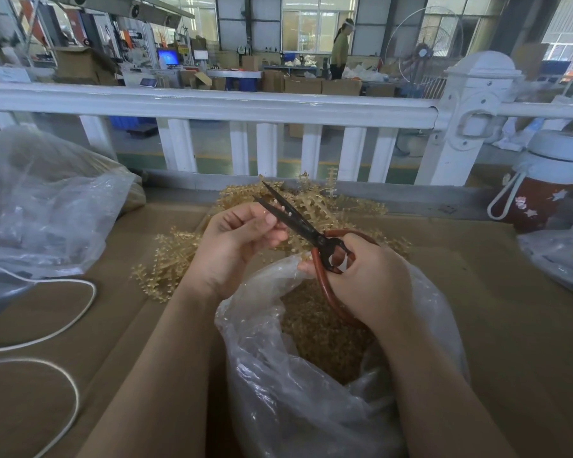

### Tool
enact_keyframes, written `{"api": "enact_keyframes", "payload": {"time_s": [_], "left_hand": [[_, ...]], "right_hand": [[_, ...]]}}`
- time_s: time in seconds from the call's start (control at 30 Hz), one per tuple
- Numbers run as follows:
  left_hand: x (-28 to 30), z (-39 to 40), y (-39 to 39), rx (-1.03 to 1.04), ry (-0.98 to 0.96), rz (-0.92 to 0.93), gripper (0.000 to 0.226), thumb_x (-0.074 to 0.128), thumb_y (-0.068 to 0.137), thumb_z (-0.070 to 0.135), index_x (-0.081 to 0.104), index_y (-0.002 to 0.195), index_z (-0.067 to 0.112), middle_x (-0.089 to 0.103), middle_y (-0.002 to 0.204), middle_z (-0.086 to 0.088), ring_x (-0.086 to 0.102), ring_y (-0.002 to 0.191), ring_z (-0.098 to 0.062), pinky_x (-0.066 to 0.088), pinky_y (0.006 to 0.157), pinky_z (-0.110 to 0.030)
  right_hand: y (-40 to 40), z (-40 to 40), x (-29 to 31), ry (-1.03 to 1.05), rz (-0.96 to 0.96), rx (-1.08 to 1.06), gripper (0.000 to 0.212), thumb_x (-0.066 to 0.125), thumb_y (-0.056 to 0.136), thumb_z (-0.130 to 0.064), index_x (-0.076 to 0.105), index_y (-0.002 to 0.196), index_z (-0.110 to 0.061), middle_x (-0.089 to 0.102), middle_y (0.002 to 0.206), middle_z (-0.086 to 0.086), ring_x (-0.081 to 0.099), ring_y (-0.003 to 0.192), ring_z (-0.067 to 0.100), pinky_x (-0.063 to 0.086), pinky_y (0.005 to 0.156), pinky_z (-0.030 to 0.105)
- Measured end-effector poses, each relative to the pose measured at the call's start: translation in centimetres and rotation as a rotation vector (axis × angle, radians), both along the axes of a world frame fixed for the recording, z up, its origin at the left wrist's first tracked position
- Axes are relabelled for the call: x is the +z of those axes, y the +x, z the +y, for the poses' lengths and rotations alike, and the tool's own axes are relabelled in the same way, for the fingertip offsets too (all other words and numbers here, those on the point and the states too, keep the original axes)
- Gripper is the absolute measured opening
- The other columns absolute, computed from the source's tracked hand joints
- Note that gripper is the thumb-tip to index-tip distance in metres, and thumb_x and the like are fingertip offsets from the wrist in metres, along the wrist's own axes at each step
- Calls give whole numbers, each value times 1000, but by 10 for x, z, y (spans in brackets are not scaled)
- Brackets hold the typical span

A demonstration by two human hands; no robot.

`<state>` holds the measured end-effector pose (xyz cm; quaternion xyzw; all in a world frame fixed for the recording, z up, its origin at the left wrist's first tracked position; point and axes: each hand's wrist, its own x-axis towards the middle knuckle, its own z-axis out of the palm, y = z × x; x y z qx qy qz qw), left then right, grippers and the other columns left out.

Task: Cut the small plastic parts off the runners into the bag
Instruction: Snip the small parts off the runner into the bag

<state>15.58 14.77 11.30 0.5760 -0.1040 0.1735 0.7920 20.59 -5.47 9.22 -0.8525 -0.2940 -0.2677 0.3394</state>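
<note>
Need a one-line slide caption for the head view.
Right hand holds open scissors at a runner pinched by the left hand, above the bag of cut parts.

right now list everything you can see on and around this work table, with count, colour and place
black-bladed scissors with red-brown loop handles: one, blades open, above the bag
clear plastic bag of cut amber parts: one, centre front
pile of amber plastic runners: many, behind and left of the bag
large clear plastic bag: one, left
white cord: one, looped at front left
red bottle with white lid: one, right
brown cardboard-covered table: one, beneath everything
white railing: one, behind the table
left hand: pinches something small at the blades
right hand: grips the scissor handles
</note>
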Motion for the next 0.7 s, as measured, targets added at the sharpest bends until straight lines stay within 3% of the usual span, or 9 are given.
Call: {"api": "enact_keyframes", "payload": {"time_s": [0.3,0.47,0.7], "left_hand": [[0,-2,0,53,0,15,16,68,86,15,68,96,2,75,86,-8,70,73,-14,58,77,-25],[0,-4,1,62,72,6,15,72,83,20,73,92,9,74,90,-11,70,76,-17,58,79,-28],[-1,-4,3,60,59,-8,13,68,86,13,70,95,3,74,90,-12,70,76,-19,58,79,-29]], "right_hand": [[0,-1,0,-19,4,-3,60,54,74,-83,59,71,-24,58,61,-16,50,53,-3,32,49,10],[-4,0,6,-21,7,-36,51,51,71,-86,46,74,-35,40,57,-28,39,50,-10,25,47,12],[-2,0,3,-21,-10,-29,57,53,71,-87,55,71,-30,55,61,-20,47,53,-9,28,49,6]]}}
